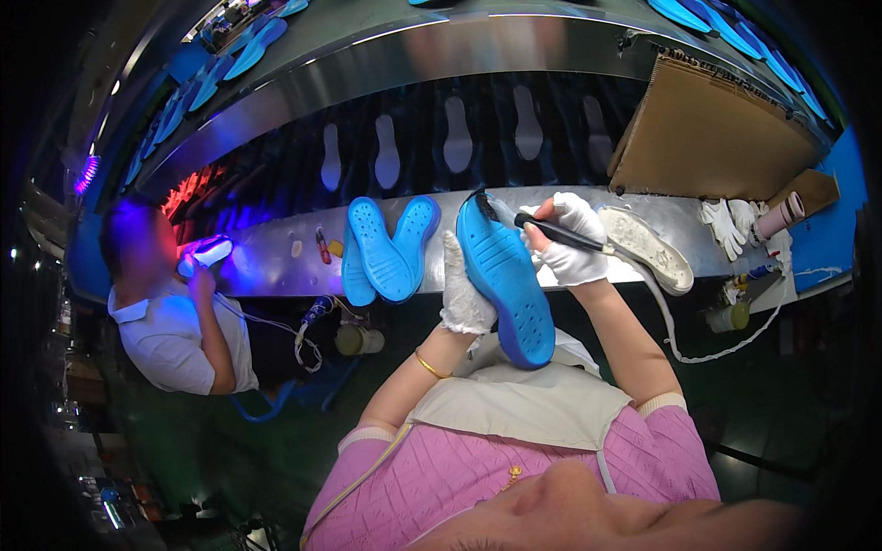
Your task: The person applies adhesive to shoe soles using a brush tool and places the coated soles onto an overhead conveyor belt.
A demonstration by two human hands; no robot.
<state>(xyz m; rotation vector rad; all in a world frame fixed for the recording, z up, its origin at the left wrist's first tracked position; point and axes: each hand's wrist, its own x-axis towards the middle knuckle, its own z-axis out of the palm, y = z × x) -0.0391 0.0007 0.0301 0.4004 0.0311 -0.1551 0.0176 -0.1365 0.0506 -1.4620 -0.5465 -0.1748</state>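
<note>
Your gloved left hand (466, 292) grips a blue shoe sole (505, 280) upright over your lap while your right hand (571, 241), closed around a dark brush (551, 230), works its toe end, two more blue soles (386, 250) apparently waiting on the steel ledge (266, 262).

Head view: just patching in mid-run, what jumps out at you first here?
The big blue shoe sole at centre, propped by the gloved left hand while the gloved right hand works a dark brush at its upper end. Two more blue soles lean together on the metal ledge just left of it. At far left, a co-worker holds something up in a violet glow.
</note>
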